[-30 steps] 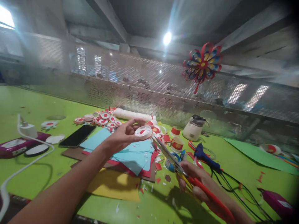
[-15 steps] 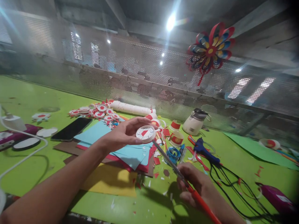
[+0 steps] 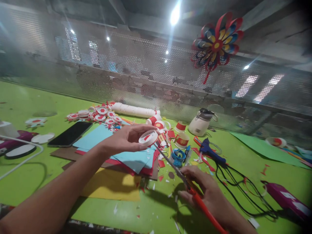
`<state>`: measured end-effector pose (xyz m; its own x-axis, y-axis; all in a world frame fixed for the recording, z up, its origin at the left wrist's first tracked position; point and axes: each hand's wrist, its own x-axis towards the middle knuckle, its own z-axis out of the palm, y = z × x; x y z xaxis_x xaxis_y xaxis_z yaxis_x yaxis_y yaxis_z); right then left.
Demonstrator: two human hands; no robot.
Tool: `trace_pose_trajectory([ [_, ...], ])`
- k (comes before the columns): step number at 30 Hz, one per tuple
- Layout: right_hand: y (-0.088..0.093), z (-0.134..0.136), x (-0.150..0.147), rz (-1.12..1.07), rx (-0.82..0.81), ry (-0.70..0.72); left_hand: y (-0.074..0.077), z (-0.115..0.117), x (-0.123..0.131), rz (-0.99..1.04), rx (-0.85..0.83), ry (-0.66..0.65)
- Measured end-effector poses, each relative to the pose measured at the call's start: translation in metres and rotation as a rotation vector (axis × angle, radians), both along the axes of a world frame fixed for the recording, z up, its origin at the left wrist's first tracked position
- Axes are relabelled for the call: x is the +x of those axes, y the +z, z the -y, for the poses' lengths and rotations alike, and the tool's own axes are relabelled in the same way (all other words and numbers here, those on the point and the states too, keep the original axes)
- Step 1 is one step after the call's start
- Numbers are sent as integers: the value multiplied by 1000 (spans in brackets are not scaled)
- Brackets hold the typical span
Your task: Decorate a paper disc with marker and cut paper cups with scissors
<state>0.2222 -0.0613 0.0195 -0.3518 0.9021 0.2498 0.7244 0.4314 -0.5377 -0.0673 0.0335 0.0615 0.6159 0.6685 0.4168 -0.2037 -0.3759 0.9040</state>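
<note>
Both forearms are bare to the frame edge, with no sleeve showing. The left hand (image 3: 124, 139) and right hand (image 3: 204, 191) wear no gloves, and no ring or watch shows on either.

One head-worn camera looked forward and slightly down across the green table (image 3: 29, 182), close above the left hand (image 3: 126, 139) and right hand (image 3: 204, 191). It faced the mesh screen (image 3: 136, 74) at the table's far edge.

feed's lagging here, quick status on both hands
Left hand pinching white disc. Right hand gripping red scissors, blades at disc's edge. Paper scraps underneath.
</note>
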Motion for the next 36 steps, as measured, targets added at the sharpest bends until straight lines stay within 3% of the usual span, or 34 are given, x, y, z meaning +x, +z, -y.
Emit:
trace_pose_trajectory([
  [9, -2, 2, 0, 62, 214, 21, 0, -1, 1, -95, 104, 26],
  [16, -4, -1, -2, 58, 230, 49, 0, -2, -4, -120, 98, 100],
  [27, -16, -4, 4, 52, 282, 59, 0, -1, -3, -136, 76, 94],
  [36, -12, -5, 1, 56, 306, 72, 0, -1, -2, -89, 35, 82],
])
